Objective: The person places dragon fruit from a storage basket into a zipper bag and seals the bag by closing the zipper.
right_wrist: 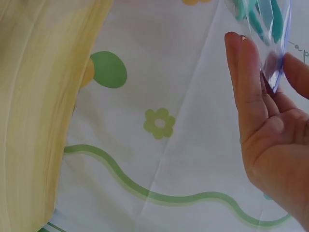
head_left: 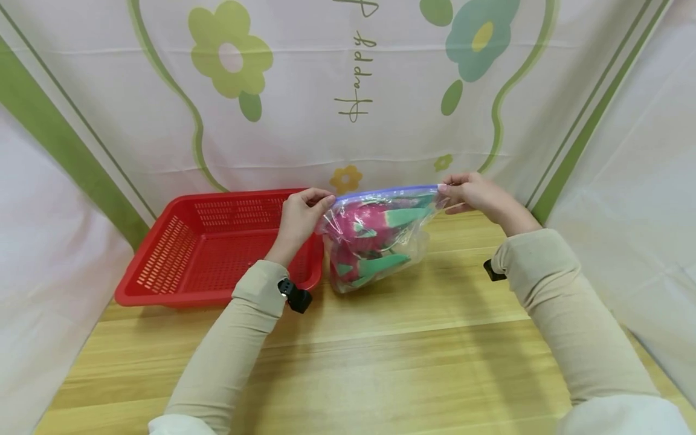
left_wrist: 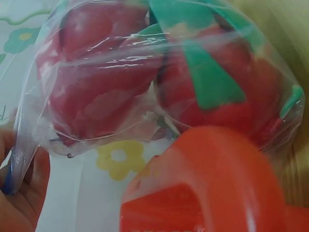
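Note:
A clear zip bag [head_left: 380, 241] with a purple-blue zip strip [head_left: 388, 192] along its top is stretched between both hands. Inside lie dragon fruits [head_left: 364, 226], pink-red with green scales; the left wrist view shows two of them [left_wrist: 96, 72] close up through the plastic. My left hand [head_left: 301, 220] pinches the bag's top left corner between thumb and fingers. At the opposite end of the strip, the thumb and fingers of my right hand [head_left: 481, 196] pinch the top right corner. The right wrist view shows that hand [right_wrist: 275, 130] with the bag's corner under its thumb.
A red plastic basket [head_left: 185, 296] with slotted walls stands on the wooden table [head_left: 370, 374], left of the bag and partly behind my left forearm. A flower-printed white cloth [head_left: 304, 109] rises along the table's back, with more cloth at both sides.

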Action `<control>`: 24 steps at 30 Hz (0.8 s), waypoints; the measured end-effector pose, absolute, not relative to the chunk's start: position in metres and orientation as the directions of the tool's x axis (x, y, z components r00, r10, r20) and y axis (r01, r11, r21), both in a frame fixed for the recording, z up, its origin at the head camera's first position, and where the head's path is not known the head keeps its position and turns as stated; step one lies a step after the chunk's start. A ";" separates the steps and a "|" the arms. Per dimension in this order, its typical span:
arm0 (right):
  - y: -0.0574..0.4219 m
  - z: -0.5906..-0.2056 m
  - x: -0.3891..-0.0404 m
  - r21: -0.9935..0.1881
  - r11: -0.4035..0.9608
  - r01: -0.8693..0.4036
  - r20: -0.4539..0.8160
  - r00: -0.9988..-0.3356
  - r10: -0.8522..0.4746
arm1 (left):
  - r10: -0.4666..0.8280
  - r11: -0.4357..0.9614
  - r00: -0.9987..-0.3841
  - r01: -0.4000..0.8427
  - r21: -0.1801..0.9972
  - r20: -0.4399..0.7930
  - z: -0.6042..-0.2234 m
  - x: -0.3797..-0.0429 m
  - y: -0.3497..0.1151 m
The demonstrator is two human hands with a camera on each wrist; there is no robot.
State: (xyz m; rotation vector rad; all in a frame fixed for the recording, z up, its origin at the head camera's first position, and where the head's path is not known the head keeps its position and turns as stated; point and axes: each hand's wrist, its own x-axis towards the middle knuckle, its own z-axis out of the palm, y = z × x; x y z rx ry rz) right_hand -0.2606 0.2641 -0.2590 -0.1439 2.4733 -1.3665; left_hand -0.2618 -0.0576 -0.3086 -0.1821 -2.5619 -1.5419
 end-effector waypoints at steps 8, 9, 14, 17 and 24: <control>0.259 -0.270 -0.255 -0.860 0.503 0.087 -0.244 -0.936 -0.254 | 0.036 0.539 -0.995 0.100 0.836 0.096 -0.312 -0.259 -0.054; 0.259 -0.272 -0.254 -0.856 0.508 0.094 -0.258 -0.930 -0.261 | 0.041 0.545 -0.996 0.089 0.834 0.080 -0.312 -0.259 -0.054; 0.255 -0.282 -0.252 -0.833 0.543 0.105 -0.299 -0.911 -0.283 | 0.082 0.581 -0.996 0.024 0.814 -0.029 -0.313 -0.257 -0.054; 0.254 -0.289 -0.251 -0.826 0.554 0.099 -0.283 -0.924 -0.257 | 0.109 0.596 -0.988 -0.025 0.802 -0.112 -0.314 -0.256 -0.053; 0.256 -0.298 -0.249 -0.851 0.513 0.111 -0.259 -0.939 -0.227 | 0.240 0.529 -0.923 -0.136 0.838 -0.301 -0.314 -0.251 -0.049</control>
